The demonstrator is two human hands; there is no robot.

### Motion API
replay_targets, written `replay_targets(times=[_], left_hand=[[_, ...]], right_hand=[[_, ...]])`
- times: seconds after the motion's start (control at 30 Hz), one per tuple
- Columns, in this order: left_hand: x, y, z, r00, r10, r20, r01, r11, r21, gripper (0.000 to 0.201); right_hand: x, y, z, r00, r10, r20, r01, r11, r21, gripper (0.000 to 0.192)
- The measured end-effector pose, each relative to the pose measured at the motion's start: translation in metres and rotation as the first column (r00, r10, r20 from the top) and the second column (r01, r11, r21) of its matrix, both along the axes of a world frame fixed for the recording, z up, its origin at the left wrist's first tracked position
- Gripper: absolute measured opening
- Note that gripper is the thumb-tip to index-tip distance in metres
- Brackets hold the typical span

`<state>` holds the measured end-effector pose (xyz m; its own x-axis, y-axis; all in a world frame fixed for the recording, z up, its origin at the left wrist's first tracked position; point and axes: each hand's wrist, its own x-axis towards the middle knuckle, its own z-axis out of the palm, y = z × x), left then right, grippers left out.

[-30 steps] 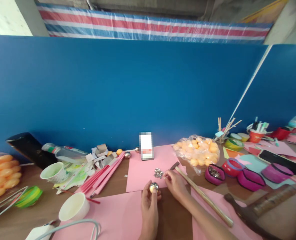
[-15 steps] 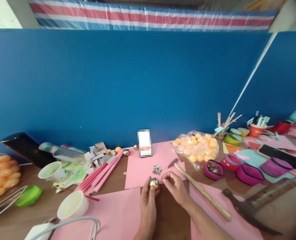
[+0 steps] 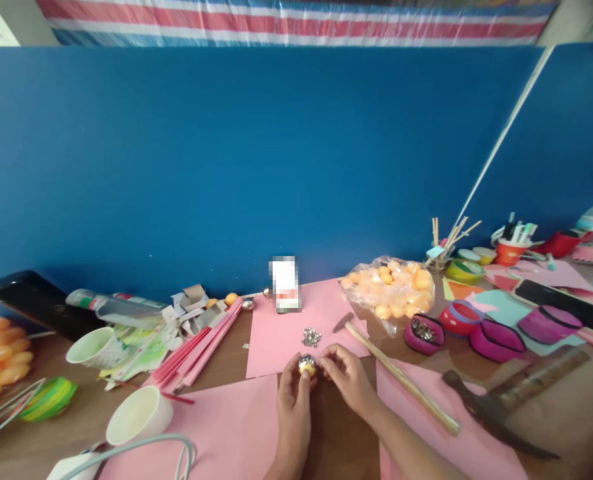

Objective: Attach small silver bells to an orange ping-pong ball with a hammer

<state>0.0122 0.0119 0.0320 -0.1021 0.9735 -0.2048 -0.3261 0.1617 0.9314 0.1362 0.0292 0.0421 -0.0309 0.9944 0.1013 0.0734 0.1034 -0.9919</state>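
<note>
My left hand is wrapped round a small yellow ball whose upper part is covered with shiny silver heads that look like thumbtacks. Just right of the ball, the thumb and forefinger of my right hand are pinched together; whatever is between them is too small to make out. Past the ball, a loose pile of silver tacks lies on a pink sheet. A hammer with a long wooden handle rests to the right of my right hand.
A clear bag of yellow balls lies at the back right, near purple containers. A claw hammer is at front right. On the left stand a white bowl and a patterned cup. A blue partition closes off the back.
My right fingertips have come closer to the ball, which stays in my left hand. The whole view has shifted slightly.
</note>
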Motion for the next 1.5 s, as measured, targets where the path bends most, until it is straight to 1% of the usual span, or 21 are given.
replay_targets(times=[0.13,0.3,0.43,0.63,0.73,0.9,1.07,1.2,1.3,1.5], left_hand=[[0.000,0.000,-0.004,1.000,0.002,-0.020,-0.002,1.000,0.002,0.049],[0.002,-0.001,0.003,0.999,0.035,-0.019,-0.035,0.999,-0.014,0.048],[0.003,-0.002,0.009,0.998,0.051,-0.023,-0.051,0.999,-0.016,0.048],[0.004,-0.003,0.009,0.999,0.042,-0.033,-0.043,0.999,-0.004,0.047],[0.003,-0.002,0.005,0.999,0.032,-0.038,-0.032,0.999,0.003,0.047],[0.001,0.000,-0.002,0.999,0.009,-0.050,-0.008,1.000,0.020,0.046],[0.000,0.000,-0.005,0.998,0.004,-0.061,-0.002,0.999,0.038,0.044],[0.001,-0.001,-0.008,0.999,0.009,-0.037,-0.007,0.998,0.058,0.044],[0.001,-0.001,-0.006,0.999,0.017,-0.039,-0.015,0.998,0.065,0.043],[0.001,-0.002,0.001,0.993,0.023,-0.115,-0.016,0.998,0.067,0.039]], right_hand=[[0.001,0.002,-0.006,0.998,0.002,-0.056,-0.005,0.998,-0.067,0.018],[0.002,0.003,-0.008,0.991,0.007,-0.137,-0.024,0.993,-0.119,0.018],[0.001,0.002,-0.006,0.985,0.031,-0.167,-0.051,0.992,-0.115,0.016],[0.001,0.001,-0.009,0.991,0.044,-0.129,-0.053,0.996,-0.067,0.012],[0.001,0.001,-0.007,0.994,0.046,-0.095,-0.051,0.998,-0.048,0.011],[0.000,0.000,-0.001,0.992,0.065,-0.110,-0.066,0.998,-0.006,0.012],[-0.001,-0.001,-0.001,0.991,0.067,-0.116,-0.071,0.997,-0.031,0.017],[-0.002,-0.002,-0.004,0.993,0.064,-0.104,-0.069,0.996,-0.048,0.017],[-0.002,-0.002,-0.004,0.994,0.070,-0.086,-0.074,0.996,-0.048,0.016],[-0.002,-0.002,-0.001,0.995,0.081,-0.063,-0.083,0.996,-0.028,0.016]])
